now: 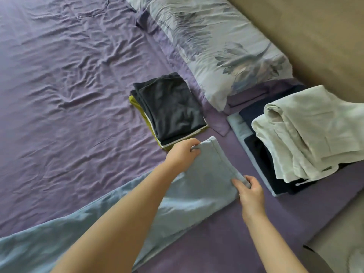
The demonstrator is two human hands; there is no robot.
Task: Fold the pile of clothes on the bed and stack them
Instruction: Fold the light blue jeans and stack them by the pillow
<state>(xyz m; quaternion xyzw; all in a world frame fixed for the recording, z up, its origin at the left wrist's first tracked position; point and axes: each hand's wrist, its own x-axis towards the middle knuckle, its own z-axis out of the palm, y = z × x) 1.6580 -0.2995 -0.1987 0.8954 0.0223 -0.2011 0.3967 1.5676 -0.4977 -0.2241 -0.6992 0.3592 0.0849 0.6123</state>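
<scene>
Left hand pinches the far corner of the hem of a long light-blue cotton garment, right hand pinches the near corner, so the end is held taut and square, probably for folding it back along the length lying near-left on the purple wrinkled bedsheet. Folded dark-navy-topped stack sits just beyond, white-topped folded stack at right by the floral pillow, likely kept within reach for stacking.

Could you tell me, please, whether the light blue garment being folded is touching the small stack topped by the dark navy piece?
Apart. The head view shows a strip of purple sheet between the light blue garment and the navy-topped stack.
</scene>
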